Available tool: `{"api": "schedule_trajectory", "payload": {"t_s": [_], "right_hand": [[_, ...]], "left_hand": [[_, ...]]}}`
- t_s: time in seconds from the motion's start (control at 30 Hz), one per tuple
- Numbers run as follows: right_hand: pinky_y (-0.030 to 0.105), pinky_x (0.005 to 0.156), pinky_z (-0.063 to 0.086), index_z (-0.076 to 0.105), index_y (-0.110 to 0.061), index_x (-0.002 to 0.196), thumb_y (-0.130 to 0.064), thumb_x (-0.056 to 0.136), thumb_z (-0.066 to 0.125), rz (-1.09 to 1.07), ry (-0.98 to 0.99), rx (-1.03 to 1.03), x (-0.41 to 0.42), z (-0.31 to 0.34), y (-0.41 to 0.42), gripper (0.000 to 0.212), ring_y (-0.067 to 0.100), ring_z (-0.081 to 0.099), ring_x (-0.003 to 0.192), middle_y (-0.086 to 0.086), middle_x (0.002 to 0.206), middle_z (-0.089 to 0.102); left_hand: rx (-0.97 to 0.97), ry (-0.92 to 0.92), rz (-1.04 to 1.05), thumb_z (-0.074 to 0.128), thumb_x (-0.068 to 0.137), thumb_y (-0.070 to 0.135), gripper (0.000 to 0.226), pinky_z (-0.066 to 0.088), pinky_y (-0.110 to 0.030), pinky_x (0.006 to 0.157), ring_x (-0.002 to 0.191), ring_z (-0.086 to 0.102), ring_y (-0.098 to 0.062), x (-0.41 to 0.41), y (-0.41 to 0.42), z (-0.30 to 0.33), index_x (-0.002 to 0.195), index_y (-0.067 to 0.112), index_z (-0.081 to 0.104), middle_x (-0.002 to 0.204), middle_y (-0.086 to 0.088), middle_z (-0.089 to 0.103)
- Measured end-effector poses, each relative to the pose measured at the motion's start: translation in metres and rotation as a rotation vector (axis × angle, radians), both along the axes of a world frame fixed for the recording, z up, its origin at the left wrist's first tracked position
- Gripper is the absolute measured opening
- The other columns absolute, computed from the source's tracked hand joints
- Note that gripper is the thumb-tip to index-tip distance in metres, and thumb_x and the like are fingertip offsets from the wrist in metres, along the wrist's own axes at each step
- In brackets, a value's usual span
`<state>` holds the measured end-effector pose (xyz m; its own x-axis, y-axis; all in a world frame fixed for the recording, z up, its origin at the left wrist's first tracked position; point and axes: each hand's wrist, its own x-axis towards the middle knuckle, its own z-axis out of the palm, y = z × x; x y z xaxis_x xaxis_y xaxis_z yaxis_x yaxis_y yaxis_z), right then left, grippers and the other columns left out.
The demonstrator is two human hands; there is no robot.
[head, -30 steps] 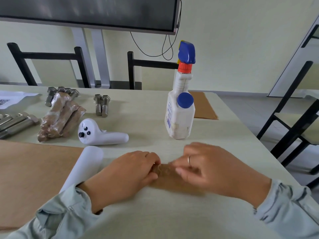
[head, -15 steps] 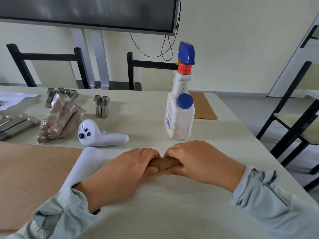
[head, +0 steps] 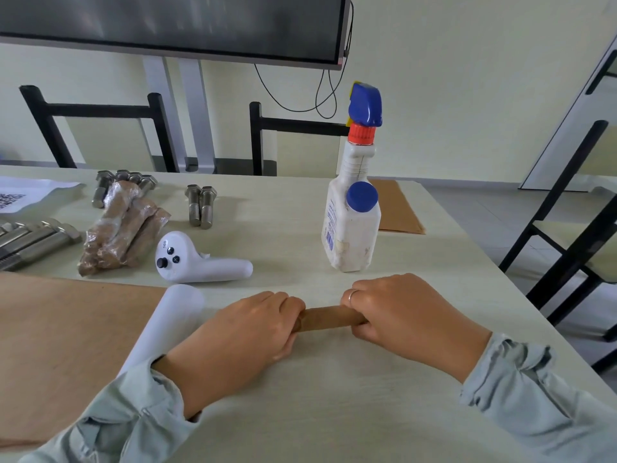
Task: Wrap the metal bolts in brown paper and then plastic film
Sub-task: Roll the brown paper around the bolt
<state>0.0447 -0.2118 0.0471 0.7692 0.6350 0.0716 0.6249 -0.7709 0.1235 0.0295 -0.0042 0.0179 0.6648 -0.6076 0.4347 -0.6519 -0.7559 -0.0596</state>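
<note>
Where hands (head: 240, 332) grip: brown-paper roll (head: 329, 317).

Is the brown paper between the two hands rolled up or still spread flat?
Rolled up: the brown paper forms a tight tube, gripped at its ends by left hand and right hand.

Near edge: we see bare table (head: 334, 412) between the sleeves.
Ahead right: the spray bottle (head: 352, 228) stands upright just beyond our right hand (head: 400, 315).
Ahead left: the white controller (head: 200, 262) lies across the way.
Left: the white roll (head: 163, 329) touches our left forearm; brown paper sheet (head: 66, 345) beyond.
Far left: wrapped bundles (head: 123, 228) and loose bolts (head: 200, 205).
</note>
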Motion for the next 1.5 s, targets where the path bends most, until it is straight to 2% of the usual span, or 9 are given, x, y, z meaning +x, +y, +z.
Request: {"api": "schedule_trajectory", "payload": {"t_s": [0.07, 0.17, 0.23, 0.33, 0.5, 0.67, 1.0, 1.27, 1.5], "right_hand": [[0.015, 0.046, 0.014, 0.057, -0.022, 0.078, -0.029, 0.080, 0.064, 0.019, -0.089, -0.059, -0.001, -0.001, -0.007, 0.010, 0.010, 0.046, 0.065, -0.009, 0.070, 0.045], [0.018, 0.045, 0.030, 0.064, -0.020, 0.067, -0.025, 0.058, 0.084, 0.063, -0.184, -0.020, -0.003, -0.002, -0.016, 0.023, 0.012, 0.051, 0.054, -0.008, 0.061, 0.053], [0.021, 0.047, 0.036, 0.063, -0.021, 0.072, -0.024, 0.064, 0.081, 0.044, -0.144, 0.001, -0.005, -0.005, -0.019, 0.020, 0.012, 0.050, 0.051, -0.008, 0.058, 0.052], [0.018, 0.055, 0.034, 0.059, -0.028, 0.090, -0.029, 0.087, 0.058, -0.111, 0.023, 0.093, -0.005, -0.005, -0.028, 0.003, 0.008, 0.050, 0.064, -0.009, 0.072, 0.054], [0.010, 0.049, 0.036, 0.068, -0.030, 0.081, -0.046, 0.075, 0.073, -0.332, 0.652, 0.520, -0.002, 0.011, -0.038, 0.018, -0.002, 0.048, 0.051, -0.016, 0.061, 0.059], [0.013, 0.051, 0.043, 0.075, -0.017, 0.087, -0.021, 0.085, 0.067, -0.486, 0.861, 0.723, -0.002, 0.012, -0.037, 0.009, -0.001, 0.055, 0.053, -0.007, 0.067, 0.069], [0.013, 0.045, 0.039, 0.065, -0.029, 0.077, -0.016, 0.080, 0.060, -0.604, 0.667, 0.445, -0.008, 0.018, -0.010, 0.014, 0.001, 0.059, 0.052, -0.006, 0.062, 0.066], [0.025, 0.086, 0.052, 0.069, -0.030, 0.088, -0.007, 0.073, 0.075, -0.468, 0.804, 0.676, -0.006, 0.023, -0.021, 0.028, 0.003, 0.069, 0.080, -0.013, 0.084, 0.072], [0.007, 0.063, 0.043, 0.071, -0.040, 0.069, -0.017, 0.073, 0.079, -0.424, 0.423, 0.832, -0.019, -0.009, -0.014, 0.024, -0.007, 0.061, 0.066, -0.021, 0.069, 0.068]], "left_hand": [[-0.009, -0.020, 0.007, 0.047, 0.078, 0.025, 0.023, 0.038, -0.018, 0.037, 0.041, 0.050, -0.008, 0.000, -0.001, -0.002, 0.067, 0.016, 0.066, 0.053, 0.007, 0.053], [-0.003, -0.025, -0.013, 0.048, 0.079, 0.023, 0.022, 0.040, -0.020, 0.036, 0.041, 0.049, -0.010, 0.002, -0.005, -0.007, 0.068, 0.014, 0.065, 0.053, 0.005, 0.052], [0.005, -0.038, -0.041, 0.049, 0.080, 0.021, 0.022, 0.043, -0.022, 0.037, 0.042, 0.049, -0.011, 0.003, -0.004, -0.009, 0.070, 0.012, 0.066, 0.054, 0.003, 0.053], [0.010, -0.056, -0.065, 0.065, 0.069, 0.017, 0.006, 0.044, -0.023, 0.037, 0.042, 0.050, -0.012, 0.003, -0.005, -0.010, 0.070, 0.011, 0.067, 0.055, 0.002, 0.054], [0.037, -0.064, -0.078, 0.082, 0.063, 0.013, 0.018, 0.045, -0.024, 0.038, 0.045, 0.052, -0.013, 0.005, -0.006, -0.015, 0.073, 0.012, 0.068, 0.057, 0.002, 0.054], [0.099, -0.133, -0.090, 0.072, 0.072, 0.016, 0.004, 0.044, -0.023, 0.042, 0.047, 0.051, -0.012, 0.006, -0.007, -0.020, 0.073, 0.016, 0.068, 0.059, 0.003, 0.054], [0.151, -0.083, -0.101, 0.089, 0.050, 0.032, 0.029, 0.035, -0.017, 0.041, 0.047, 0.052, -0.006, 0.002, -0.013, -0.015, 0.073, 0.024, 0.071, 0.058, 0.010, 0.055], [0.169, -0.033, -0.099, 0.086, 0.055, 0.036, 0.025, 0.036, -0.015, 0.042, 0.048, 0.052, -0.003, -0.001, -0.014, -0.011, 0.071, 0.027, 0.069, 0.058, 0.011, 0.055], [0.171, -0.016, -0.084, 0.086, 0.056, 0.034, 0.025, 0.035, -0.016, 0.043, 0.050, 0.051, -0.003, 0.001, -0.013, -0.010, 0.072, 0.027, 0.068, 0.060, 0.011, 0.054]]}}
